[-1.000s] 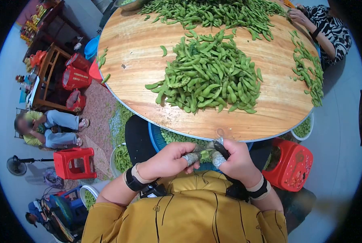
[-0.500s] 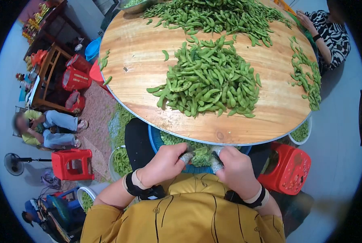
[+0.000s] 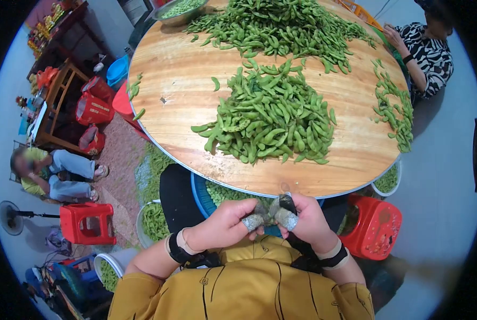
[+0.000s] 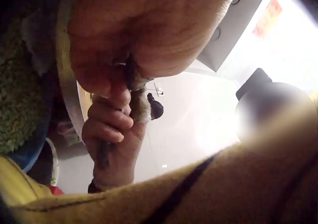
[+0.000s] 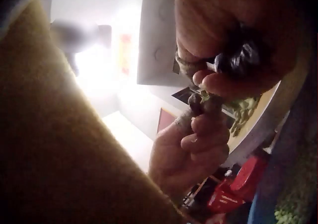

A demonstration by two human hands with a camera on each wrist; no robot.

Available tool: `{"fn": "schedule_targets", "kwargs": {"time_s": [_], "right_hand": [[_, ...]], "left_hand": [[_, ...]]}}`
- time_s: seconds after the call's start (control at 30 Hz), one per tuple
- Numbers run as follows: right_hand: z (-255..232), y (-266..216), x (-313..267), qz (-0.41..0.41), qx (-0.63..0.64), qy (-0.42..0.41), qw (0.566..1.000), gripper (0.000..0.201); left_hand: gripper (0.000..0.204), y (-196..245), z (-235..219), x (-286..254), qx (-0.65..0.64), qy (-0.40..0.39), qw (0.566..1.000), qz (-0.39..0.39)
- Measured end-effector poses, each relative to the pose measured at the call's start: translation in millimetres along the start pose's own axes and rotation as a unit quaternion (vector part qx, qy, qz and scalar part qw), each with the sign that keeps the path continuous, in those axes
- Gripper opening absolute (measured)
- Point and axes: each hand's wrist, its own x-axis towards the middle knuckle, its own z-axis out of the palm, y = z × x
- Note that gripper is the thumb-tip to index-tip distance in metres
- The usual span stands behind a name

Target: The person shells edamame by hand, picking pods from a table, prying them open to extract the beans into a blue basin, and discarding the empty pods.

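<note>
Over the blue basin of shelled beans, my left hand and right hand meet at their fingertips. Grey, stained wrappings cover the thumbs and some fingers. A small green soybean pod shows between the pinching fingertips in the right wrist view; most of it is hidden by them. Both hands have their fingers curled in, and dark material shows in the right palm. Just beyond, a heap of green soybean pods lies on the round wooden table.
A larger pod pile and a metal bowl of beans are at the table's far side. Red stools and white buckets stand around me. One person sits at the right, another at the left.
My hands were together, then moved apart above the basin, and are now together again at the fingertips. The head view has shifted slightly, showing more of the far bowl.
</note>
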Motion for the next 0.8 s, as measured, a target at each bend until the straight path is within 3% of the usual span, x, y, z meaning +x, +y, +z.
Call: {"fn": "schedule_targets", "kwargs": {"time_s": [0.1,0.17,0.27,0.33,0.37,0.4,0.47,0.5,0.53,0.6,0.63,0.7,0.8], "right_hand": [[0.9,-5.9,-1.8,-0.006,-0.076,0.008,0.997,0.022],[-3.2,-0.2,1.3,-0.089,-0.254,0.007,0.963,0.028],[-1.2,-6.1,2.2,-0.066,-0.256,-0.01,0.964,0.029],[3.1,-23.5,-0.4,-0.108,-0.407,-0.023,0.907,0.028],[-3.1,-23.0,-1.2,-0.132,-0.504,-0.047,0.852,0.025],[-4.8,-25.9,-1.3,-0.132,-0.507,-0.044,0.851,0.025],[-5.5,-32.7,-0.1,-0.208,-0.534,0.108,0.813,0.02],[-3.4,-44.0,2.9,-0.206,-0.511,0.19,0.812,0.017],[-10.1,-41.5,10.8,-0.251,-0.529,0.278,0.762,0.018],[-19.8,-48.8,27.9,-0.304,-0.57,0.347,0.679,0.022],[-27.0,-45.1,33.8,-0.307,-0.568,0.347,0.68,0.022],[-40.8,-37.1,43.6,-0.309,-0.616,0.367,0.624,0.024],[-34.1,-38.5,33.4,-0.336,-0.575,0.36,0.653,0.022]], "left_hand": [[0.016,0.3,-2.3,-1.1,0.011,-0.004,1.0,-0.007],[0.016,-2.8,-5.9,0.0,0.043,-0.016,0.999,0.005],[0.014,-3.9,-13.6,-4.4,0.063,-0.05,0.997,-0.009],[0.015,2.4,-25.4,-12.7,0.099,-0.077,0.991,-0.038],[0.016,5.9,-35.8,-22.1,0.147,-0.081,0.985,-0.045],[0.015,0.7,-45.4,-34.7,0.241,-0.071,0.968,-0.02],[0.015,0.7,-64.4,-66.2,0.436,-0.082,0.89,-0.106],[0.014,8.7,-66.5,-77.7,0.506,-0.068,0.839,-0.188],[0.015,3.3,-68.4,-92.1,0.582,-0.025,0.773,-0.252],[0.018,-21.2,-76.7,-116.5,0.665,0.061,0.691,-0.277],[0.018,-14.1,-73.7,-113.0,0.667,0.063,0.689,-0.277],[0.019,6.5,-60.5,-93.2,0.635,0.103,0.742,-0.188],[0.013,9.8,-41.4,-46.4,0.472,0.126,0.873,-0.013]]}}
